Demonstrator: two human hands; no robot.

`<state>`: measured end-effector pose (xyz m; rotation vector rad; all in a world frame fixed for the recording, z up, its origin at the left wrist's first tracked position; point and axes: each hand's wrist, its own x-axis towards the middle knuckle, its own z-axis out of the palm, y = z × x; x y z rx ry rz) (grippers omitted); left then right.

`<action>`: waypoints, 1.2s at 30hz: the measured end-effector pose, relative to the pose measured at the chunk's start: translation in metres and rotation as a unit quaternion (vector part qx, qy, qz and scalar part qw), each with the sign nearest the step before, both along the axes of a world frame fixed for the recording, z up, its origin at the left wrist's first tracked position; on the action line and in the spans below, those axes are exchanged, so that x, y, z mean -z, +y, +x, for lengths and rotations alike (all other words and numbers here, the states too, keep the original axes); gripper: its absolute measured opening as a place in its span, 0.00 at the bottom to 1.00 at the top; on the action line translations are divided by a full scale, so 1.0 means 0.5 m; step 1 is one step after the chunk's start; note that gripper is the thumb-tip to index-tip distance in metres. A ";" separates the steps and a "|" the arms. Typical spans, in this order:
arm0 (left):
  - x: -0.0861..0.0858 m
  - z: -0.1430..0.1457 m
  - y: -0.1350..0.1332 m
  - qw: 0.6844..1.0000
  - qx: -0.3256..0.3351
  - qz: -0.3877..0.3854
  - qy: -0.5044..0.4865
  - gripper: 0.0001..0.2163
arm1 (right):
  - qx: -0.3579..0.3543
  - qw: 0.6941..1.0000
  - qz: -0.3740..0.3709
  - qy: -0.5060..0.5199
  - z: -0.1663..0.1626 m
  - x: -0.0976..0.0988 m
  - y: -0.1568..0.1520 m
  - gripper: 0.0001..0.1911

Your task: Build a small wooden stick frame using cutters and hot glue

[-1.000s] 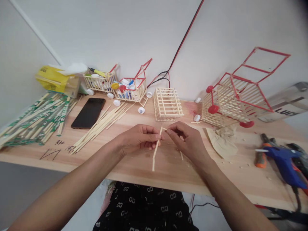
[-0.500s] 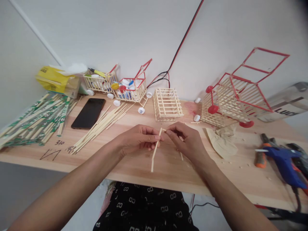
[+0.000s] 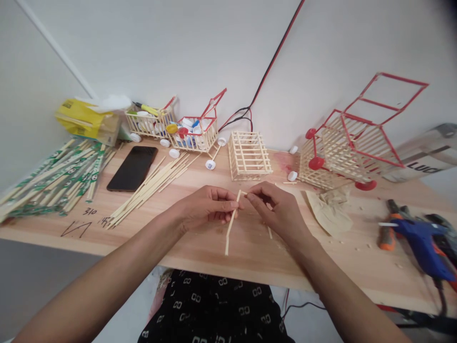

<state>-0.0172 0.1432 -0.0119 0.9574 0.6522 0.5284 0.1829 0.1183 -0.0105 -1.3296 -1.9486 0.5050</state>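
Observation:
Between thumb and fingers, my left hand [image 3: 217,206] grips a pale wooden stick [image 3: 231,224] that bends partway down, its lower end pointing toward me. My right hand [image 3: 273,207] pinches a short stick piece [image 3: 244,193] against the top of that stick, so the two meet at an angle. Whether they are glued there I cannot tell. Another thin stick [image 3: 270,232] shows just below my right hand; part of it is hidden. Behind both hands stands a slatted stick basket [image 3: 250,157].
Loose sticks [image 3: 150,190], a phone [image 3: 132,168] and wrapped chopsticks [image 3: 64,178] lie left. Small stick carts [image 3: 194,133] holding bottle caps stand behind. A large red-trimmed cart [image 3: 352,143], crumpled paper [image 3: 330,212], a blue glue gun [image 3: 423,243] and a bottle [image 3: 424,152] are right.
Almost nothing differs. Both hands keep the same hold on the sticks, and the whole view has shifted very slightly.

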 end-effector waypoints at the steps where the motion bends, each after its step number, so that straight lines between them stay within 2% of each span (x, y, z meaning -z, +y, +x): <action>1: 0.000 0.000 0.000 1.000 0.001 0.001 -0.001 0.09 | 0.000 1.000 -0.001 0.000 0.000 0.000 0.000 0.06; 19: 0.005 0.000 0.002 1.000 -0.004 0.002 0.000 0.10 | 0.000 1.000 -0.002 0.007 -0.002 -0.001 0.000 0.06; 28: 0.004 0.002 0.000 1.000 -0.017 -0.008 -0.006 0.10 | 0.014 0.999 -0.031 0.038 -0.002 -0.004 -0.001 0.06; 36: 0.005 0.002 -0.001 1.000 -0.015 -0.003 -0.003 0.09 | 0.020 0.999 -0.017 0.024 -0.002 0.000 0.000 0.04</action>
